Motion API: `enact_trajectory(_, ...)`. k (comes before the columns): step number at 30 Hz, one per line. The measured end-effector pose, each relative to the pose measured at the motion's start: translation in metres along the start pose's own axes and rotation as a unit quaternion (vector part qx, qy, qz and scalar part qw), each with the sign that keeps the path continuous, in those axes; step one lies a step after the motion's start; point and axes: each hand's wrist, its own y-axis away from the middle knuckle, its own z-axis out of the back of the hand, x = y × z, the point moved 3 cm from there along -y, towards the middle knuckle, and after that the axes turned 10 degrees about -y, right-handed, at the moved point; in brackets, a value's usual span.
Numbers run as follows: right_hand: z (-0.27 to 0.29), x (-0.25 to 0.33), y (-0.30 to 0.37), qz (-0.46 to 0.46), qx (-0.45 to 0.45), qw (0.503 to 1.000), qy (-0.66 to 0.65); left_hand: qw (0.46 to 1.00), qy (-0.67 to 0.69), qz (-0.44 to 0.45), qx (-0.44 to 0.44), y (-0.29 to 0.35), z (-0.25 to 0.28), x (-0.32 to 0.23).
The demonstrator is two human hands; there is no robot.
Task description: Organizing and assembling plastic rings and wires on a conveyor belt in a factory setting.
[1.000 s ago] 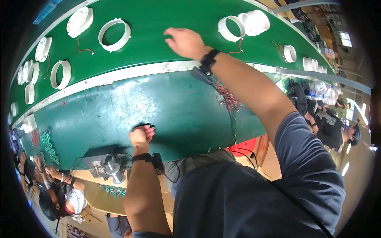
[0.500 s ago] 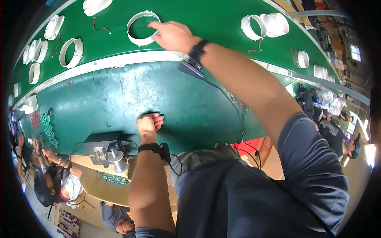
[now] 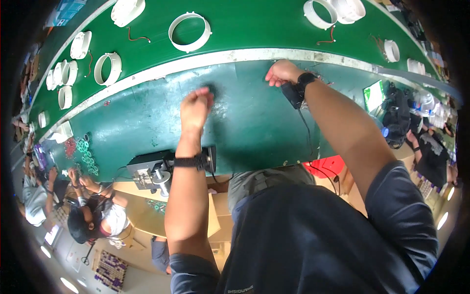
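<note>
My left hand (image 3: 195, 110) hovers above the green worktop (image 3: 161, 115) with its fingers curled in. The inside of that hand is hidden, so whether it holds anything does not show. Farther right, my right hand (image 3: 283, 73) is by the pale rail along the worktop's far edge; its fingers are loosely bent and apart, with nothing seen in them. A wide white plastic ring (image 3: 206, 33) lies on the green belt beyond the rail, out of reach of both hands' fingers. Each wrist wears a black strap with a small cabled box.
More white ring parts (image 3: 108, 68) and white housings (image 3: 128, 12) lie on the belt, some with red wires. Green rings (image 3: 88, 159) and red bits sit at the worktop's left. A black device with a metal spool (image 3: 161, 181) stands at the near edge. Co-workers sit left.
My right hand has let go of the white ring and drawn back right and nearer. My left hand has risen from the worktop's near side toward the far side.
</note>
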Motion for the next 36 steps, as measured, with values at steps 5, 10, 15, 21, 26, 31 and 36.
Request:
enact_trajectory(5,-0.02,0.005,0.009,0.039,-0.027,0.998,0.05,0.934,-0.253,-0.156,-0.199,-0.078,0.062,-0.063)
enact_trajectory(10,-0.013,0.002,0.006,0.047,-0.033,0.997,0.045,0.784,-0.509,-0.071,-0.349,-0.142,0.158,-0.087)
enact_trajectory(15,-0.01,0.003,0.005,0.029,-0.04,0.998,0.029,0.711,-0.606,0.099,-0.342,-0.172,0.244,-0.094)
enact_trajectory(21,-0.004,0.002,0.008,0.015,-0.042,0.999,0.009,0.714,-0.577,0.024,-0.395,-0.181,0.228,-0.117)
enact_trajectory(26,-0.006,0.003,0.007,0.024,-0.039,0.999,-0.014,0.679,-0.557,-0.172,-0.446,-0.205,0.235,-0.187)
enact_trajectory(31,-0.006,0.002,0.007,0.022,-0.044,0.998,-0.041,0.638,-0.575,-0.23,-0.457,-0.241,0.207,-0.247)
enact_trajectory(36,-0.005,0.0,0.006,-0.003,-0.047,0.997,-0.066,0.638,-0.639,-0.167,-0.396,-0.27,0.167,-0.252)
